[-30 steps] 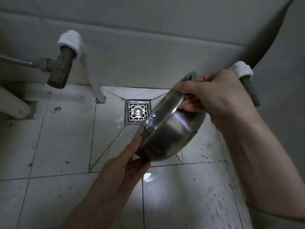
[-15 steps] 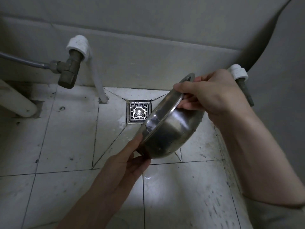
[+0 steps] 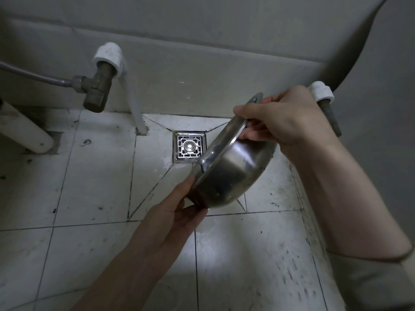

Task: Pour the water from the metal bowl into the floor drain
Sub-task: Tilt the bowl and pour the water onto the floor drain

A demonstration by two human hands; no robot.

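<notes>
The metal bowl (image 3: 233,173) is tilted steeply, its mouth turned left toward the square metal floor drain (image 3: 189,146), which lies just left of its rim. My right hand (image 3: 278,118) grips the upper rim, fingers curled round it. My left hand (image 3: 177,212) holds the lower rim, thumb on the rim and fingers under the base. The inside of the bowl is hidden, and no water stream shows. The tile around the drain looks wet.
A brass valve (image 3: 97,90) with a hose sticks out of the wall at upper left, with a white pipe (image 3: 134,108) running down beside it. A second white-capped fitting (image 3: 323,97) sits behind my right hand. A white curved basin edge (image 3: 22,131) lies at left.
The bowl and both hands stay nearly still, tilted the same way. The view has drifted slightly left, so the valve and drain sit further right in frame.
</notes>
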